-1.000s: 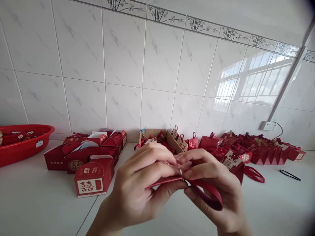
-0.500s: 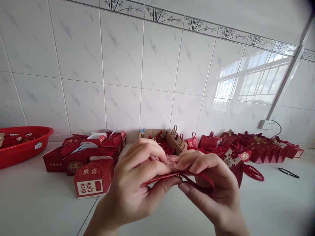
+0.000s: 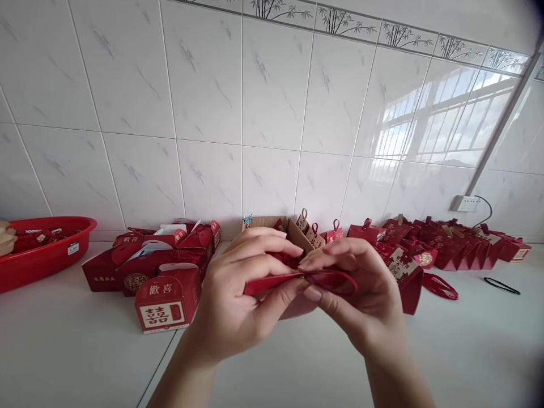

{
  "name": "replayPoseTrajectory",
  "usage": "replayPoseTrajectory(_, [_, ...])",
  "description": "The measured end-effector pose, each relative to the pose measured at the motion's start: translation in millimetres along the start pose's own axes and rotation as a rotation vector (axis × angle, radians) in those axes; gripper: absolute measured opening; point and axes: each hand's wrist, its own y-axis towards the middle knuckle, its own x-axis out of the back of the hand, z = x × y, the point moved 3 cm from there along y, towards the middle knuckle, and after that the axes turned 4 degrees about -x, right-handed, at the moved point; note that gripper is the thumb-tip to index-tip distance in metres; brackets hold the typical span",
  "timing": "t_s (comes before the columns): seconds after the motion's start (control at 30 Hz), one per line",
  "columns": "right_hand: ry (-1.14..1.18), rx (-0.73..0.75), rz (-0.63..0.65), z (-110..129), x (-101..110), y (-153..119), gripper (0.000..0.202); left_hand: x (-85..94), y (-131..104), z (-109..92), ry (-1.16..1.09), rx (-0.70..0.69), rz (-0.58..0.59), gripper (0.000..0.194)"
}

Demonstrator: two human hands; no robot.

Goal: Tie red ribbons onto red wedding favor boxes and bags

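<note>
Held up above the table in front of me is a red gift box (image 3: pixel 272 283), seen mostly along its top edge, with its rounded lower part showing beneath my fingers. My left hand (image 3: pixel 238 300) is closed on its left side, thumb below and fingers above. A red ribbon loop (image 3: pixel 354 283) sticks out to the right from that edge. My right hand (image 3: pixel 365 289) pinches the ribbon close to the box, its thumb tip meeting the left thumb. Between the thumbs a small gold-coloured spot shows at the ribbon's base. Fingers cover the rest of the box's top.
Red gift boxes (image 3: pixel 168 303) stand at left, beside a red basin (image 3: pixel 46 260). Behind my hands sits a cardboard box (image 3: pixel 297 237) with red items. More ribboned gift boxes (image 3: pixel 442 246) line the right. A red ribbon (image 3: pixel 442 287) and black loop (image 3: pixel 502 285) lie there.
The box's edge and ribbon loop have tilted, and more of the box's lower part shows below my fingers. Both hands stay closed on them. The view has shifted slightly.
</note>
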Motion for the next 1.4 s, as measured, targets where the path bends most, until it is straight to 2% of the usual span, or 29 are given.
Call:
replayPoseTrajectory(0.07, [0.003, -0.099, -0.013, -2, 4, 2, 0.035, -1.0, -1, 5, -0.03, 0.109, 0.008, 0.008])
replayPoseTrajectory(0.13, [-0.006, -0.164, -0.016, -4, 8, 4, 0.026, -2.9, -3, 10, -0.071, 0.236, 0.022, 0.005])
replayPoseTrajectory(0.27, [-0.122, -0.173, -0.024, -5, 18, 8, 0.008, -10.3, -4, 16, -0.148, 0.395, 0.122, 0.004])
replayPoseTrajectory(0.4, [-0.266, -0.138, -0.055, -5, 21, 9, 0.005, -16.9, -5, 18, -0.191, 0.439, 0.207, 0.007])
replayPoseTrajectory(0.7, [-0.385, -0.102, 0.026, -2, 14, 9, 0.007, -21.5, -9, 17, -0.255, 0.469, 0.326, 0.009])
replayPoseTrajectory(1.03, [-0.592, -0.063, -0.061, -2, 10, 6, 0.01, -34.1, -14, 26, -0.197, 0.55, 0.24, 0.01])
replayPoseTrajectory(1.23, [-0.705, 0.017, -0.12, -7, 11, 7, 0.013, -41.8, -16, 33, -0.247, 0.681, 0.261, 0.015])
replayPoseTrajectory(1.4, [-0.77, 0.084, -0.21, -4, 8, 6, 0.015, -42.6, -16, 35, -0.235, 0.72, 0.261, 0.019])
